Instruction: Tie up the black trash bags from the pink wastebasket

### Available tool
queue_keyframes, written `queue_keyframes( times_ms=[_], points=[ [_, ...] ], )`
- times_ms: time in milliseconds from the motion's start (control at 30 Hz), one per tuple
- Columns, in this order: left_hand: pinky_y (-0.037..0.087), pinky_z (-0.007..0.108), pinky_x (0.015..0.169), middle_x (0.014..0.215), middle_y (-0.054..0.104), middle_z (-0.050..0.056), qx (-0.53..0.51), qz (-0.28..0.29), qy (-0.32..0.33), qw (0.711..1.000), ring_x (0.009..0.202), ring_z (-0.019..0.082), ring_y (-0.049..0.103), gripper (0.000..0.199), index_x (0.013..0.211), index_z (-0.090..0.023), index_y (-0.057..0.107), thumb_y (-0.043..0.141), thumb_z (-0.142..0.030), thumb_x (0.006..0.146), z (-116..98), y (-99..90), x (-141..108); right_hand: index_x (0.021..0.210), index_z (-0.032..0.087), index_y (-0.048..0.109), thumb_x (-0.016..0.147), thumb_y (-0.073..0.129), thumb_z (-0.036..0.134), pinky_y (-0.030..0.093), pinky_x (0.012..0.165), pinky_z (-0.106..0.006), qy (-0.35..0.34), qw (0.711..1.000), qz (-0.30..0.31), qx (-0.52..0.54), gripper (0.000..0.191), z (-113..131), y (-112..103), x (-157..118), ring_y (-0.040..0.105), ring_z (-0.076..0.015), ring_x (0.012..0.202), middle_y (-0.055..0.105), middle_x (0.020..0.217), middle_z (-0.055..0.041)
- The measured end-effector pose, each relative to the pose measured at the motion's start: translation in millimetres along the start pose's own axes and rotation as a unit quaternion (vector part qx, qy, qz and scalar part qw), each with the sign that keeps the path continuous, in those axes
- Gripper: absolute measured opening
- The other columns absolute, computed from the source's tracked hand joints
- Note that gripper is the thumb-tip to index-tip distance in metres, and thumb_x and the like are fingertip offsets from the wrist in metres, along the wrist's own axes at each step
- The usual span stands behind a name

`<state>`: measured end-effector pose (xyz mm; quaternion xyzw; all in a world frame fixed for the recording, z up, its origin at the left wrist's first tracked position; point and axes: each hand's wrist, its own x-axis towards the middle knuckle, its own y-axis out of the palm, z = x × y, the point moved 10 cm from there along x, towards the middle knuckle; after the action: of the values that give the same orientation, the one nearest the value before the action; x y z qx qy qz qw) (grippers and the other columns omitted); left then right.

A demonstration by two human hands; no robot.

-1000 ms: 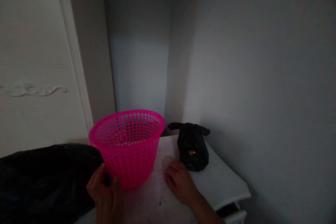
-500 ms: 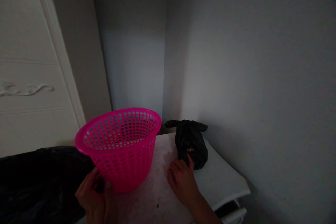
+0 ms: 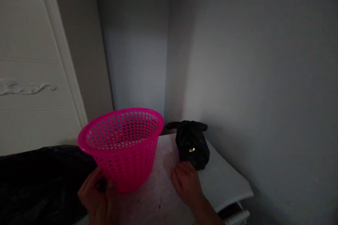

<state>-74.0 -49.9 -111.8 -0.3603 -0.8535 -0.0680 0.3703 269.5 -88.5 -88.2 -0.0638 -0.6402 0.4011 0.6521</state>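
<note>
The pink basket [image 3: 132, 168] stands on the white surface [image 3: 163, 191] and could slide or tip if the left hand [image 3: 93, 197] pushes its low side — it looks to touch there, but I can't tell if it grips. The right hand [image 3: 188, 184] curls near the tied black bag [image 3: 188, 139] — open or closed, I can't tell. Both bottoms are hidden.

My open lane: table [image 3: 164, 168] just right of pink basket [image 3: 132, 165] | blocking me: tied black bag [image 3: 192, 140], farther right
</note>
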Motion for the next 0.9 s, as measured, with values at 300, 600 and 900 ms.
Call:
queue_keyframes(
  times_ms=[300, 600, 900],
  points=[
    [0.056, 0.050, 0.082, 0.128, 0.061, 0.017, 0.028, -0.038, 0.080, 0.996, 0.111, 0.033, 0.064, 0.048, 0.129, -0.018, 0.057, 0.061, -0.043, 0.088, -44, -10.3, -19, 0.070, 0.020, 0.057, 0.108, 0.046, 0.030, 0.036, 0.060, -0.028, 0.020, 0.999, 0.038, 0.024, 0.041, -3, 5, -3, 0.061, -0.0121, 0.058, 0.059, 0.066, 0.0005],
    [0.049, 0.054, 0.101, 0.134, 0.064, 0.016, 0.119, 0.027, 0.253, 0.960, 0.122, 0.035, 0.061, 0.052, 0.139, -0.026, 0.054, 0.069, -0.026, 0.090, -114, -39.0, -40, 0.112, 0.022, 0.069, 0.105, 0.047, 0.025, 0.044, 0.099, -0.041, -0.018, 0.996, 0.086, -0.010, 0.023, -4, 19, -6, 0.070, -0.0253, 0.106, 0.077, 0.115, -0.0076],
    [0.053, 0.066, 0.101, 0.102, 0.072, 0.009, 0.193, -0.114, 0.033, 0.974, 0.102, 0.040, 0.069, 0.050, 0.114, -0.023, 0.069, 0.065, -0.060, 0.081, -76, -175.9, 48, 0.135, 0.019, 0.068, 0.104, 0.049, 0.043, 0.034, 0.113, -0.060, 0.005, 0.979, 0.084, -0.188, 0.043, -28, 31, -12, 0.056, -0.0373, 0.139, 0.061, 0.151, -0.0185]
  ],
)
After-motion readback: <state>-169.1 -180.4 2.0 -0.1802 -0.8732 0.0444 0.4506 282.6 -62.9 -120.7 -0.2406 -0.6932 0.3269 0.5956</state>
